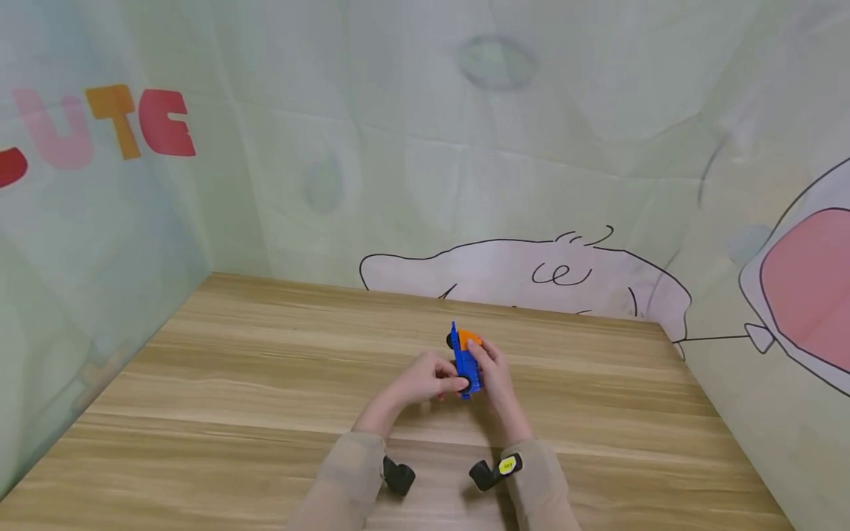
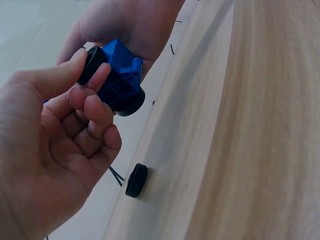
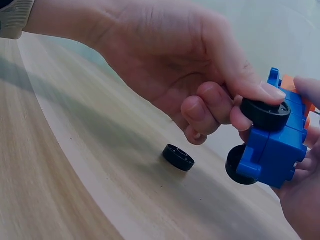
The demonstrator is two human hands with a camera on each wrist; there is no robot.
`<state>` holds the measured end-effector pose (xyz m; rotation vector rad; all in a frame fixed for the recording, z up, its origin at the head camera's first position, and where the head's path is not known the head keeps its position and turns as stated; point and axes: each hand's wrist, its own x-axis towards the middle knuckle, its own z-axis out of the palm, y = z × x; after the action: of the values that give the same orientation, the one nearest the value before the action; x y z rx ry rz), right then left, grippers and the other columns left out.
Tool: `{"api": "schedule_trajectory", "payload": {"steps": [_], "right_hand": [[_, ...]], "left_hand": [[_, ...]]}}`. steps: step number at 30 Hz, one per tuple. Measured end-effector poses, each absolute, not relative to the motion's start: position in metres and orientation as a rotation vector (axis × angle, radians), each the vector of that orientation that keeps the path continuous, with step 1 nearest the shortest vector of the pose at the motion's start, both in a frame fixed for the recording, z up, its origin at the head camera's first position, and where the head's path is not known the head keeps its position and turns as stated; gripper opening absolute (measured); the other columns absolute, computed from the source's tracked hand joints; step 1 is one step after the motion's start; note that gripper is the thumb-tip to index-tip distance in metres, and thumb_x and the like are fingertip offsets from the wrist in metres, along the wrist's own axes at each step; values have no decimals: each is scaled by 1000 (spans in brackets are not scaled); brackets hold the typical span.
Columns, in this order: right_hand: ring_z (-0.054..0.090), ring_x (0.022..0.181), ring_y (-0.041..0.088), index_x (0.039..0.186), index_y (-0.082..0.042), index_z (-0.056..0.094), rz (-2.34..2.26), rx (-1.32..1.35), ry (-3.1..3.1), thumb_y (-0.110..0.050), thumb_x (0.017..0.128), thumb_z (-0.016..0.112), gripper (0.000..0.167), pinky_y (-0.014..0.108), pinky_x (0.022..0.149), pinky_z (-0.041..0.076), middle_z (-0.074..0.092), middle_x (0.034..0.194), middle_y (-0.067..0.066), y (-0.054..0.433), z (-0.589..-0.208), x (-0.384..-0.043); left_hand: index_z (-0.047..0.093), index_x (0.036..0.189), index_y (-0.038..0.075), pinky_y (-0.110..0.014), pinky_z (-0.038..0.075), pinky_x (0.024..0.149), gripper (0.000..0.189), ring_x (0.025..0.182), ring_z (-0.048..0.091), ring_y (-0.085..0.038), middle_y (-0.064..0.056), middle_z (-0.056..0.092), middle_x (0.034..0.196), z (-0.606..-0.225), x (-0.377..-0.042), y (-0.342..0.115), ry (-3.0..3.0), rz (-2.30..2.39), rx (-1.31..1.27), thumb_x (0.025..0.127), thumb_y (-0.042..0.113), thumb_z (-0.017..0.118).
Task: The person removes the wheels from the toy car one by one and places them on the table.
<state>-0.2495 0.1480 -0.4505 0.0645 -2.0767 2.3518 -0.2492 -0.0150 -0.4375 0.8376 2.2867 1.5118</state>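
A blue and orange toy car point(image 1: 462, 360) is held above the table, with black wheels showing on it. My right hand point(image 1: 496, 372) grips its body from the right, the thumb near the orange part. From the other side, my left hand point(image 1: 421, 380) pinches a black wheel point(image 3: 265, 116) between thumb and finger against the car's side. Another black wheel point(image 3: 239, 167) shows on the opposite side of the body. One loose black wheel point(image 2: 137, 181) rests on the table below my hands; they hide it in the head view.
The wood-grain table point(image 1: 252, 369) runs back to a pale green printed cloth point(image 1: 279, 147), which also hangs at both sides. Black wrist cameras point(image 1: 398, 476) sit on both forearms, close to the tabletop.
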Motion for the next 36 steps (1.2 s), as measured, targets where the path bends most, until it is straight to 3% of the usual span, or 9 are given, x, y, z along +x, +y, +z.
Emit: {"api": "schedule_trajectory", "payload": {"steps": [3,7,20,27,32,36], "right_hand": [[67,79,7,132,9,49,2384,100,-2076,-21,103,48,42,20,74,53,73,101,12,148,-452,-250],[69,81,9,134,6,49,2416,106,-2073,-21,102,48,41,22,75,54,72,105,18,148,-452,-250],[67,86,11,138,4,44,2408,134,-2075,-20,101,48,44,21,76,53,71,98,3,148,-450,-249],[67,85,10,137,7,43,2447,142,-2001,-16,101,46,43,21,75,53,70,92,-3,148,-450,-249],[65,84,5,137,11,41,2444,112,-1942,-13,100,46,44,19,76,52,68,90,-7,147,-448,-249],[65,82,5,137,9,42,2436,66,-1922,-13,99,47,44,19,74,52,64,95,-7,146,-447,-249]], "left_hand": [[70,78,-7,-20,34,51,28,49,44,-7,3,51,54,-438,-249,-15,2297,1498,835,94,16,64],[71,78,-4,-20,36,52,28,50,45,-7,5,49,53,-439,-249,-14,2318,1470,828,94,18,65],[67,76,-4,-19,35,52,28,50,44,-7,5,48,54,-440,-248,-14,2379,1414,864,94,18,65],[64,72,3,-19,33,52,29,54,42,-7,5,47,59,-434,-245,-10,2503,1341,838,92,24,68],[65,82,3,-19,40,57,25,61,47,-8,2,55,67,-436,-247,-10,2580,1505,715,82,23,80],[63,102,2,-23,48,65,42,72,55,-12,-4,60,83,-437,-249,-9,2602,1632,620,75,25,86]]}}
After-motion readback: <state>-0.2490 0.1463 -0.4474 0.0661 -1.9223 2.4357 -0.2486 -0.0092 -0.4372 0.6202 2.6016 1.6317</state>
